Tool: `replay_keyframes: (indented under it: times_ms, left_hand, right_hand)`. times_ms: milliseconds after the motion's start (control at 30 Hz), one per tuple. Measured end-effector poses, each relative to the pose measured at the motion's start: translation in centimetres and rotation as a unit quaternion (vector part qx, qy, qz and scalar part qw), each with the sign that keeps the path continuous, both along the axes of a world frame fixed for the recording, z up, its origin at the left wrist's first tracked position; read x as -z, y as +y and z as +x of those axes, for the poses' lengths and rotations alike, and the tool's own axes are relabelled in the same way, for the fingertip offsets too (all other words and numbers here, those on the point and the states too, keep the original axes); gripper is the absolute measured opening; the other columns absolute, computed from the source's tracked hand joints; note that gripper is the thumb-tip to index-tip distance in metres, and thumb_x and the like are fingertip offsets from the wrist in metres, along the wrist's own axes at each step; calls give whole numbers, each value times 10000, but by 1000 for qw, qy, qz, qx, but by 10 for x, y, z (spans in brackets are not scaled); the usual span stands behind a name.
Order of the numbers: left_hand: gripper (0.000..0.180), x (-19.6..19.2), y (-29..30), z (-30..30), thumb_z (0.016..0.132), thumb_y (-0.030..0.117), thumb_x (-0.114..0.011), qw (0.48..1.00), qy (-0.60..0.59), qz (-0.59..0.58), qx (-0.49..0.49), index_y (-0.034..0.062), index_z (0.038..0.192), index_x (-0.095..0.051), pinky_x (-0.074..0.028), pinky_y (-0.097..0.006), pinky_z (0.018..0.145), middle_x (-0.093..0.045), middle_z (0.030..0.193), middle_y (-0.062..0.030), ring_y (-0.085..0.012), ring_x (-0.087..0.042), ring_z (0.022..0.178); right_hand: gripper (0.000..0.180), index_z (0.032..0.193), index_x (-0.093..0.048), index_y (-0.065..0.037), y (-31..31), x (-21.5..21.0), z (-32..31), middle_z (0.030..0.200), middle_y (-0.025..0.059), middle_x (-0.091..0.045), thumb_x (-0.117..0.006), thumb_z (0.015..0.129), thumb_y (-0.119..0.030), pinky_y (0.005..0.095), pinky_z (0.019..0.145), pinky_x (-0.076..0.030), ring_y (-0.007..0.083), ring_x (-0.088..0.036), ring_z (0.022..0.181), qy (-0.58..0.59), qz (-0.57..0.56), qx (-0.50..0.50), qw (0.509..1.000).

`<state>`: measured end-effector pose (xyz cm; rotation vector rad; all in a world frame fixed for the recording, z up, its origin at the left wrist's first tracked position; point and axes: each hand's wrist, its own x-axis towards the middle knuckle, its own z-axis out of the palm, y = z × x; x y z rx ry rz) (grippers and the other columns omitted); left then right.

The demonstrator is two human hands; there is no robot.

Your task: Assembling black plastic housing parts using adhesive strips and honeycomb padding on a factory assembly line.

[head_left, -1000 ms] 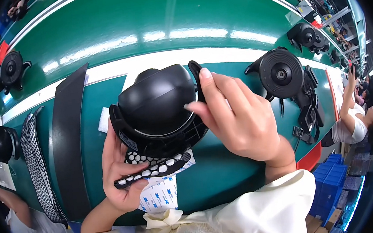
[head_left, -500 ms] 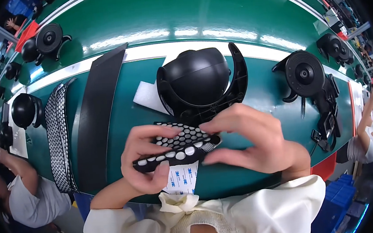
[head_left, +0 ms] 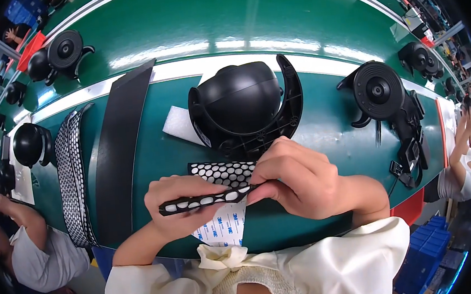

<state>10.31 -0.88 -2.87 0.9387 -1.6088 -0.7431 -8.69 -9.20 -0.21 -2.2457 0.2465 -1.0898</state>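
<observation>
A black strip with white dots (head_left: 204,200) is held on edge, low over the near middle of the bench. My left hand (head_left: 182,205) is closed round its left part, thumb and fingers pressing from both sides. The fingertips of my right hand (head_left: 300,183) pinch its right end. Just behind it shows a flat face with a honeycomb of white dots (head_left: 224,173); whether it is the same strip folded over, I cannot tell. Below lies white backing paper with blue print (head_left: 223,229), partly hidden by my left hand.
Beyond my hands stands a black rounded helmet-like shell with a curved arm (head_left: 242,99), beside white foam (head_left: 183,126). To the left lie a long black sheet (head_left: 120,146) and dotted strips (head_left: 73,178). A black headset-like part (head_left: 379,92) stands at right. People work on both sides.
The dotted strip has been pressed flatter and narrower between my hands. My right thumb and fingers have closed onto its right end. The view has shifted slightly.
</observation>
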Motion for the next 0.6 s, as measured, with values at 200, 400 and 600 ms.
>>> replay_keyframes:
  times_ms: [200, 400, 600]
  left_hand:
    - [316, -9, 9, -12, 607, -25, -704, 992, 52, 107, -41, -46, 910, -615, -501, -233, 626, -646, 808, -130, -170, -637, 685]
    - [179, -2, 8, -7, 618, -35, -687, 990, 35, 81, -111, -47, 786, -629, -476, -201, 515, -635, 688, -114, -131, -616, 579]
    - [174, 3, 7, -5, 609, -26, -704, 992, 16, 52, -115, -36, 755, -610, -457, -191, 470, -620, 638, -108, -111, -596, 524]
  right_hand:
    - [315, 775, -540, 28, -9, -2, -2, 667, 74, -531, -734, 571, -115, 285, 495, -366, 195, -505, 564, 62, -103, 5, 993]
    - [305, 789, -594, -13, -9, -5, 1, 723, 41, -567, -736, 534, -100, 272, 525, -343, 191, -494, 579, 48, -104, 36, 993]
    - [358, 815, -629, -35, -8, -12, 2, 766, 27, -572, -695, 465, -67, 263, 526, -326, 176, -486, 649, 80, -178, 72, 978]
